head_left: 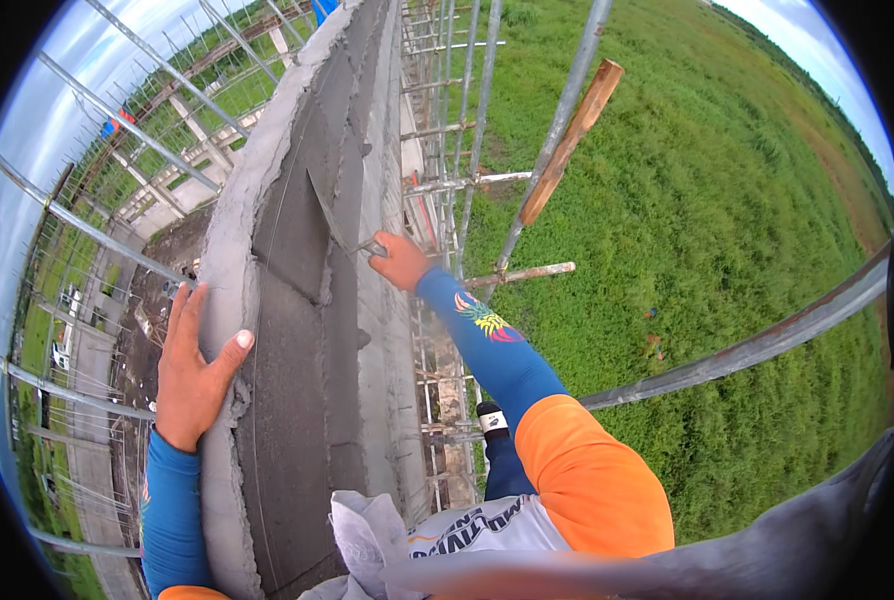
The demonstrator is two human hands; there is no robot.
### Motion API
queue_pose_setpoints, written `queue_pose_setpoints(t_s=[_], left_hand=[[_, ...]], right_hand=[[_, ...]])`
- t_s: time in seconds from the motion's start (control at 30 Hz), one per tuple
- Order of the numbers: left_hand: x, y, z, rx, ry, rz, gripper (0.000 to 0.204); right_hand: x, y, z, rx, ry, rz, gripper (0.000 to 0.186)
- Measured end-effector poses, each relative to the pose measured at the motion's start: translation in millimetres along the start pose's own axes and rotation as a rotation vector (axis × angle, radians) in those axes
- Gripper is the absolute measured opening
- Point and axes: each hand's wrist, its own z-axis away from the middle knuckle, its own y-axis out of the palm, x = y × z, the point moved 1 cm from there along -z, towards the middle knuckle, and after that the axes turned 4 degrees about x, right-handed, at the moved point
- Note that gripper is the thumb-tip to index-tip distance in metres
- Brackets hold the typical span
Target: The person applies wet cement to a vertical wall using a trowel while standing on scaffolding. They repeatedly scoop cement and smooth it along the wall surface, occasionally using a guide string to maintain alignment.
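My right hand grips the handle of a trowel, its pointed blade lying close against the dark wet mortar on the wall face. Whether the whole blade touches the mortar, I cannot tell. My left hand rests with fingers apart on the rough top of the concrete wall, holding nothing. A thin string line runs along the mortared face. Below the mortar, a paler grey band of wall continues downward.
Metal scaffold pipes rise on the right, with a wooden plank against one. A curved-looking pipe crosses at my right side. Grass lies far below. More pipes and concrete framing stand beyond the wall at left.
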Motion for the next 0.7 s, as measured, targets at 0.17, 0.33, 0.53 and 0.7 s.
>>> queue_pose_setpoints(t_s=[0.17, 0.33, 0.53, 0.7], left_hand=[[-5.4, 0.3, -1.1, -0.079, 0.001, -0.104, 0.081], [-4.9, 1.6, 0.4, -0.051, -0.014, -0.219, 0.08], [1.9, 3.9, -5.8, 0.045, -0.068, -0.12, 0.081], [9.0, 6.0, -5.8, 0.042, -0.104, -0.192, 0.088]], right_hand=[[-48.7, 41.4, 60.0, 0.06, 0.434, -0.315, 0.035], [-107.1, 85.2, 147.1, -0.063, 0.765, -0.439, 0.04], [-94.3, 69.6, 103.9, -0.344, 0.344, -0.037, 0.035], [3.5, 8.4, 40.2, -0.379, 0.099, -0.46, 0.024]])
